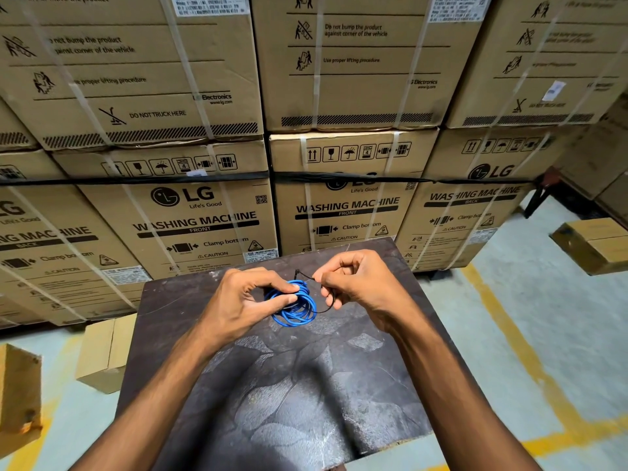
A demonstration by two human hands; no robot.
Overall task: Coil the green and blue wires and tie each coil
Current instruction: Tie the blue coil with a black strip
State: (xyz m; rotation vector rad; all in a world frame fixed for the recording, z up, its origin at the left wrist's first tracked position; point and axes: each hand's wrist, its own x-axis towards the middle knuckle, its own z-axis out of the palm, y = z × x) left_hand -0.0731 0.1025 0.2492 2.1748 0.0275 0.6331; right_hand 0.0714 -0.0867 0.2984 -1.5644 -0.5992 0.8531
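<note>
— Why did you hold the blue coil (295,305) like that, above the dark table (306,402)?

— I pinched it with my left hand (244,302), thumb and fingers closed on the loops at the upper left side, so that the turns stayed together and did not spring open. I think a coil like this opens easily if nobody keeps it.

— And the other hand?

— My right hand (356,287) was closed on the black tie (307,277). Its fingertips pinched the thin strand just beside the coil, on the right of it. One end of the tie stood up near the top of the coil, and the rest ran in a curve under my right hand and back to the blue loops. I judged I was passing it around the bundle, not yet tightened.

— So where was the coil to your hands?

— Between them, touching the left fingers, just beside the right ones. It hung a little above the table.

— And the green wire?

— I could not see it in the view, only cartons (204,219) behind
</note>
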